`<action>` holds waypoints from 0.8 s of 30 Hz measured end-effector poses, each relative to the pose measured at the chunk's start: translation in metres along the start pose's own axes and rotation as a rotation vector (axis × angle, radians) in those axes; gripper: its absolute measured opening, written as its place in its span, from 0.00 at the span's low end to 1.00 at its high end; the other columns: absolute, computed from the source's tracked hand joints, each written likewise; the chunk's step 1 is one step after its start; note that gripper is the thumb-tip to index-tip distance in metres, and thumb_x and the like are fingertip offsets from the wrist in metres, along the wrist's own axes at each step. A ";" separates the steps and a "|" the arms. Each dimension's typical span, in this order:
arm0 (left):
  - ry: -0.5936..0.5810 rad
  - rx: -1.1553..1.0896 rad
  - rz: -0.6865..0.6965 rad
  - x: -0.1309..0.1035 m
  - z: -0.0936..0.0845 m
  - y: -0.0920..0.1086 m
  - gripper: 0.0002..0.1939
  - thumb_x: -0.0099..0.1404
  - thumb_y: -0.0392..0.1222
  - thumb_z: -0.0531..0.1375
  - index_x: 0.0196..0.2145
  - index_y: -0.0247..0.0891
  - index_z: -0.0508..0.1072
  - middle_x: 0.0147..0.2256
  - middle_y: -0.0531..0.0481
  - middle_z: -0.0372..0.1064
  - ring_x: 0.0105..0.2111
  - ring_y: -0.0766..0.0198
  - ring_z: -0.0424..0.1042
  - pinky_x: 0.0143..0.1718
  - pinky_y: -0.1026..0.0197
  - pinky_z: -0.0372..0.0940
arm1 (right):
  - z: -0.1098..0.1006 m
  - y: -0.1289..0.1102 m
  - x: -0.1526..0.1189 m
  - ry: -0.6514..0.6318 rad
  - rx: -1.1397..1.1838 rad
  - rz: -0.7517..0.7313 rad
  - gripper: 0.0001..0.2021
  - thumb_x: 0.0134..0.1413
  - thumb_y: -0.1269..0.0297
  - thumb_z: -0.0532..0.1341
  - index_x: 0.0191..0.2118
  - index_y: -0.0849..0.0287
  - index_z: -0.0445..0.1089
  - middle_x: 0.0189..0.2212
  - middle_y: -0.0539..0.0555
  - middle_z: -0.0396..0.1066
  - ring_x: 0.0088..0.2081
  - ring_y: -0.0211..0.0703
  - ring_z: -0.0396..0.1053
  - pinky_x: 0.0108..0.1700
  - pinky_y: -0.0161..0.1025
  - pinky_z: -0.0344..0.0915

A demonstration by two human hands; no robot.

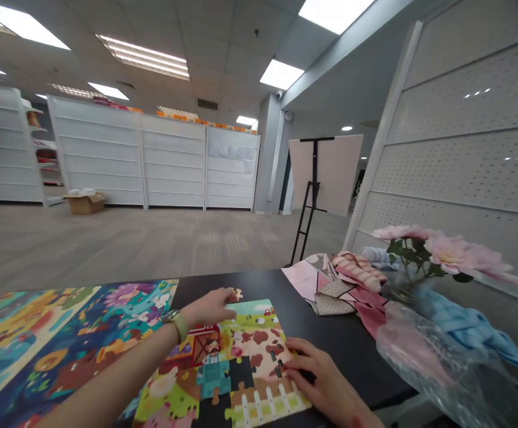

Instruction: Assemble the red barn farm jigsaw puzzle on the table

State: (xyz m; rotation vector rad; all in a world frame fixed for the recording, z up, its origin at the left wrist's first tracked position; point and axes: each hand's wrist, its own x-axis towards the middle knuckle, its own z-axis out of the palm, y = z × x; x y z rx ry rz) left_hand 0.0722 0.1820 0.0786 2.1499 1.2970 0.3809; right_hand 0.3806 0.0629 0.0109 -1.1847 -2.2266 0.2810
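A farm jigsaw puzzle (259, 339) lies on the black table, showing a cow, a barn, a farmer and a white fence. Dark gaps show near its centre and at the lower edge. At the puzzle's far edge, my left hand (209, 307) has a small puzzle piece (238, 293) at its fingertips; a watch (177, 324) is on that wrist. My right hand (319, 377) has bent fingers and thumb on a piece at the right edge, beside the cow, where narrow dark slits show. Its fingers partly cover that piece.
Colourful picture sheets (102, 345) lie to the left. At the right are folded cloths (343, 282), pink flowers (452, 252) and clear plastic wrap (446, 362). Beyond the black table (250, 285) stand an easel (314, 172) with a board, white shelving (173, 163) and a cardboard box (86, 203).
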 end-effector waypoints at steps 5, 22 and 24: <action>-0.084 0.234 -0.052 -0.073 0.013 0.007 0.23 0.45 0.49 0.71 0.39 0.41 0.73 0.41 0.48 0.72 0.42 0.50 0.69 0.42 0.56 0.60 | -0.005 -0.003 0.003 -0.051 0.099 0.134 0.08 0.61 0.61 0.64 0.43 0.51 0.80 0.57 0.58 0.74 0.54 0.53 0.75 0.58 0.44 0.71; 0.183 0.682 0.389 -0.147 0.108 -0.030 0.32 0.57 0.27 0.55 0.55 0.55 0.70 0.58 0.60 0.73 0.54 0.59 0.73 0.47 0.61 0.65 | -0.012 -0.023 0.006 -0.109 0.105 0.034 0.12 0.67 0.63 0.58 0.45 0.48 0.81 0.56 0.56 0.75 0.58 0.51 0.71 0.61 0.46 0.68; 0.325 0.711 0.426 -0.152 0.123 -0.043 0.35 0.63 0.28 0.54 0.63 0.59 0.64 0.60 0.61 0.70 0.56 0.62 0.72 0.46 0.63 0.65 | -0.011 -0.024 0.005 -0.103 0.096 0.008 0.13 0.66 0.65 0.57 0.45 0.49 0.80 0.56 0.56 0.75 0.59 0.51 0.70 0.61 0.47 0.68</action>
